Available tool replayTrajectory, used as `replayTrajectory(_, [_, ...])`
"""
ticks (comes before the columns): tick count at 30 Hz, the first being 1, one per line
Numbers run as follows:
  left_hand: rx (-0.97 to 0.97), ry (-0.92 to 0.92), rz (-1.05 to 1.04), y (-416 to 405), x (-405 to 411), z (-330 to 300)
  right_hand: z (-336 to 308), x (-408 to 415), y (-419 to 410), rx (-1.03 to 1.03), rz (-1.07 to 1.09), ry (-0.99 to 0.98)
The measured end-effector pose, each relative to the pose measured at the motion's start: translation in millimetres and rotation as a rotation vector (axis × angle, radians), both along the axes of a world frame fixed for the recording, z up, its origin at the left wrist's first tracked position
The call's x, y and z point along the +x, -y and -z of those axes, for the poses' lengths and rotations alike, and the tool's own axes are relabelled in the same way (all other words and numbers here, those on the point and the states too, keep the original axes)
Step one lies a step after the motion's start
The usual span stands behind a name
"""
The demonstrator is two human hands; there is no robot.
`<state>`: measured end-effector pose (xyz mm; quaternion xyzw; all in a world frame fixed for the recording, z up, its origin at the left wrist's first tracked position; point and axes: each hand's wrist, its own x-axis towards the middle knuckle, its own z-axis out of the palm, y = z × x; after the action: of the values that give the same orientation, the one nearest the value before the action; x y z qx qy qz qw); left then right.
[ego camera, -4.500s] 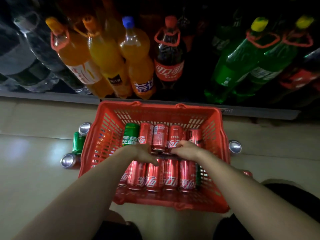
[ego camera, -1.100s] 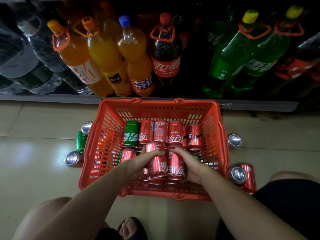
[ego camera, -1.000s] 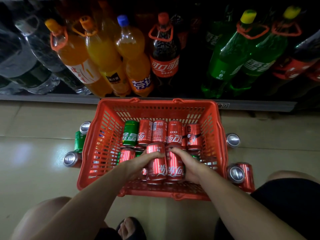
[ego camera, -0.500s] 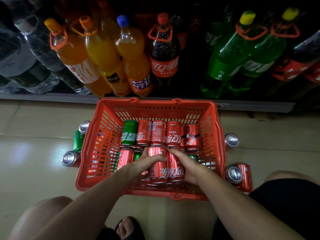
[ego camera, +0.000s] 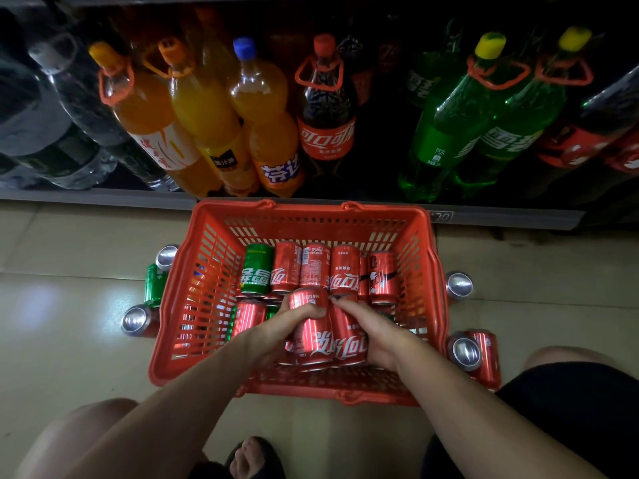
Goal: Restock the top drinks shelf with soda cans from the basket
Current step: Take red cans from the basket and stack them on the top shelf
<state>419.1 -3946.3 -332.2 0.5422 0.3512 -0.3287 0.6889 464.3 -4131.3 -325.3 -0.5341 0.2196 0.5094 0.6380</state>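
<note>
A red plastic basket (ego camera: pixel 204 271) stands on the floor in front of the bottom shelf. Inside lie several red cola cans and a green soda can (ego camera: pixel 256 269) in a back row. My left hand (ego camera: pixel 276 331) grips a red can (ego camera: pixel 309 326) from the left, thumb over its top. My right hand (ego camera: pixel 371 331) grips the neighbouring red can (ego camera: pixel 349 340) from the right. Both cans are pressed side by side, raised slightly above the cans beneath. The top shelf is out of view.
Large bottles of orange soda (ego camera: pixel 204 115), cola (ego camera: pixel 326 108) and green soda (ego camera: pixel 449 126) fill the bottom shelf behind the basket. Loose cans stand on the tiled floor left (ego camera: pixel 136 321) and right (ego camera: pixel 473 352) of the basket. My knees and a foot are at the bottom.
Since 4.5 s ago both hands closed around two red cans at the basket's front. In the last second the pair has barely shifted; the hands keep their hold.
</note>
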Motion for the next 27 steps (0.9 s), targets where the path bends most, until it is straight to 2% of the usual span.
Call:
replayTrajectory(7, [-0.100,0.062,-0.039,-3,11,-40,-39,17,0,0.043,-0.019,-0.006])
replayTrajectory(12, [-0.124,0.046,-0.041,-12,23,-133,-122,32,-2,0.035,-0.075,0.087])
replayTrajectory(17, [-0.087,0.088,-0.092,-20,43,-301,-282,54,-7,0.046,0.004,0.182])
replayTrajectory(22, [-0.090,0.213,-0.148,-18,68,-516,-486,82,-5,0.086,0.081,0.287])
replayTrajectory(27, [-0.049,0.296,-0.110,0,88,-723,-690,102,-1,0.093,0.119,0.453])
